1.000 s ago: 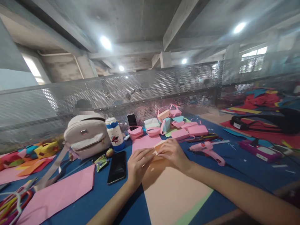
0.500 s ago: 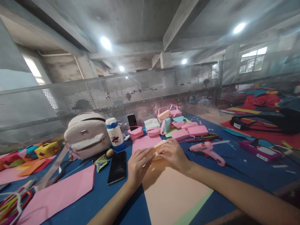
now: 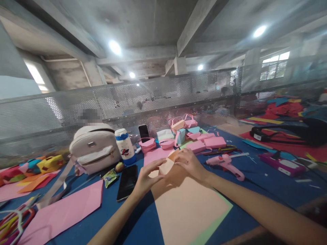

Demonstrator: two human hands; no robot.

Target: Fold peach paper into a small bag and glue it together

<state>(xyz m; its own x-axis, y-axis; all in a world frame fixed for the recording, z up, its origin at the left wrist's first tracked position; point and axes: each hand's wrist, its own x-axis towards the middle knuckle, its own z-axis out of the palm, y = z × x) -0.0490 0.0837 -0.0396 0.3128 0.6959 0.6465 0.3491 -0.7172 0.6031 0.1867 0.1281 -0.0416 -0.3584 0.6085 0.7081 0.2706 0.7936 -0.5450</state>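
A small folded peach paper piece (image 3: 167, 167) is held up between my two hands, over a large flat peach paper sheet (image 3: 190, 211). My left hand (image 3: 146, 178) grips its left side, with the thumb below and the fingers above, spread around the paper. My right hand (image 3: 188, 163) pinches its upper right part with curled fingers; the fingertips are partly hidden. Under the peach sheet, a green sheet (image 3: 217, 223) shows along the right edge. A pink paper sheet (image 3: 155, 157) lies just beyond my hands.
Right of my hands lies a pink glue gun (image 3: 227, 163). Pink paper boxes (image 3: 195, 147) are clustered behind. On the left are a black phone (image 3: 127, 182), a bottle (image 3: 125, 146), a white backpack (image 3: 93, 148), a pink sheet (image 3: 68, 207) and scissors (image 3: 15, 221). A purple device (image 3: 281, 163) sits at right.
My left hand has drawn slightly left and its thumb and fingers have spread apart. The folded paper between my hands shows more of its face now.
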